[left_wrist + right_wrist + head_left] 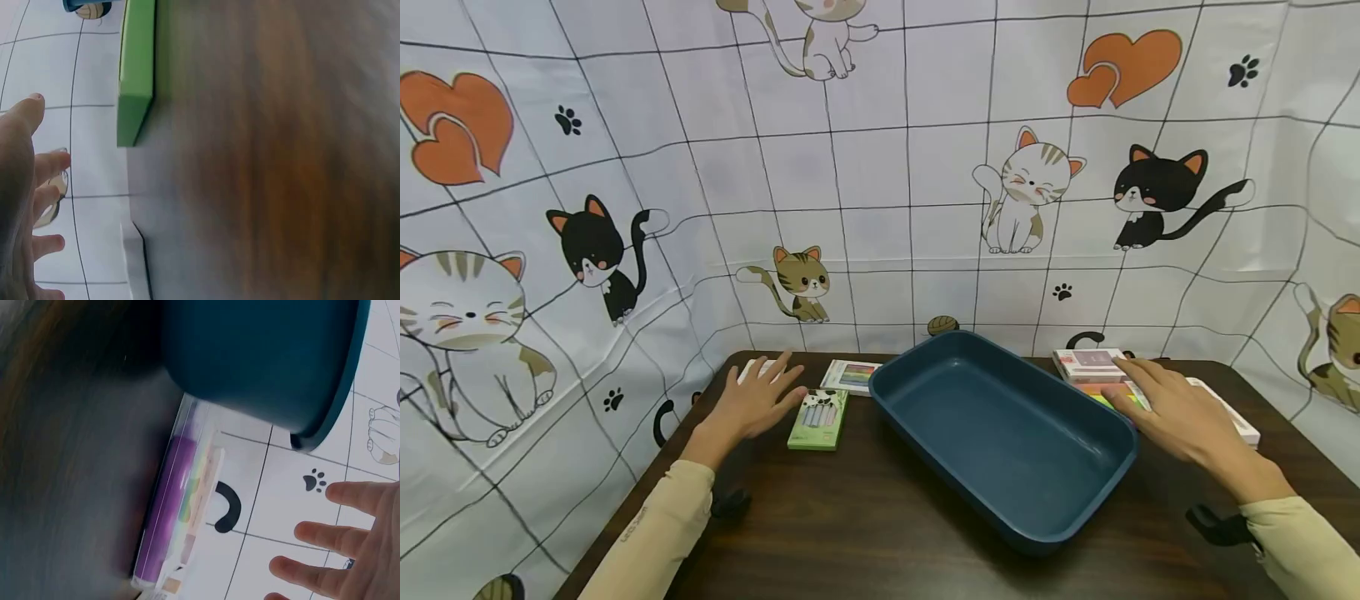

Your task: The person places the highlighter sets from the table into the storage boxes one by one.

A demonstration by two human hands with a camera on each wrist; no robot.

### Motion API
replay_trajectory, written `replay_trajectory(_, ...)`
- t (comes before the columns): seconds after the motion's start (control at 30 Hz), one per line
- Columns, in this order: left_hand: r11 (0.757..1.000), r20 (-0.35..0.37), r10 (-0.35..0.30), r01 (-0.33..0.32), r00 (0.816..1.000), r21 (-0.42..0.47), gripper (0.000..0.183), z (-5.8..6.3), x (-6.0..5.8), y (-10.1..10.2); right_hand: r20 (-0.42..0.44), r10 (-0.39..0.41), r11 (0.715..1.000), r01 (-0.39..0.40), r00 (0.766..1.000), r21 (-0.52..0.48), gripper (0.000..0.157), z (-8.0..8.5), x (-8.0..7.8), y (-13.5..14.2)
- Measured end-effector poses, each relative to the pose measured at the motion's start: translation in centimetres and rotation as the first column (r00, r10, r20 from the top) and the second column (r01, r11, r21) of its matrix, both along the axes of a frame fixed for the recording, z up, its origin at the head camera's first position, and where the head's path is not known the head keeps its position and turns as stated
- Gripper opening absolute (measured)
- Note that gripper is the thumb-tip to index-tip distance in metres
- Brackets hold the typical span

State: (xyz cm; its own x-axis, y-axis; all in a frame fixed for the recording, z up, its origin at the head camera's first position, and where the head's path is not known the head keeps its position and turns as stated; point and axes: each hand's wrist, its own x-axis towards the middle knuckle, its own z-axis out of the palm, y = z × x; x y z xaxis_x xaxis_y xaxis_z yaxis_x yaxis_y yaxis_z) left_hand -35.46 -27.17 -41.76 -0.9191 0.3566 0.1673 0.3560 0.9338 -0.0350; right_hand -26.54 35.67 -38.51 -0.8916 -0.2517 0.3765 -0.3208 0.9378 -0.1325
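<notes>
My left hand (747,408) hovers over the table's left side with its fingers spread. Closest to it lies a green box (818,421) with a picture of pastel sticks on its face; the left wrist view shows the fingers apart from this box. Partly behind the fingers is a white item (754,369). On the right, my right hand (1183,417) is held above several packs, fingers extended and gripping nothing. Below it lies a clear case (165,506) with a purple thing inside. Between the hands stands a dark blue bin (1000,425), set at an angle.
Behind the green box lies a white pack with coloured stripes (852,377). A white and mauve box (1088,365) is at the back right, and a white box (1228,412) near the right edge. A cat-patterned curtain (865,183) hangs behind the dark wooden table (820,525).
</notes>
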Motion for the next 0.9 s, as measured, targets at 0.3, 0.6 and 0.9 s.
replay_trajectory(0.3, 0.998, 0.025, 0.032, -0.033, 0.999, 0.051, 0.074, -0.5, 0.9, -2.0, 0.102, 0.035, 0.999, -0.030, 0.994, -0.045, 0.071, -0.3, 0.5, -1.0)
replay_trajectory(0.6, 0.998, 0.034, 0.046, -0.047, 0.998, 0.047, 0.078, 0.1, 0.3, -2.7, 0.147, 0.074, 0.996, -0.066, 0.986, -0.059, 0.072, -0.5, -0.2, -1.3)
replay_trajectory(0.9, 0.996, 0.062, 0.052, -0.056, 0.997, 0.067, 0.073, 0.0, 0.6, -3.6, 0.192, 0.081, 0.993, -0.064, 0.978, -0.095, 0.078, -1.2, 0.3, -1.0)
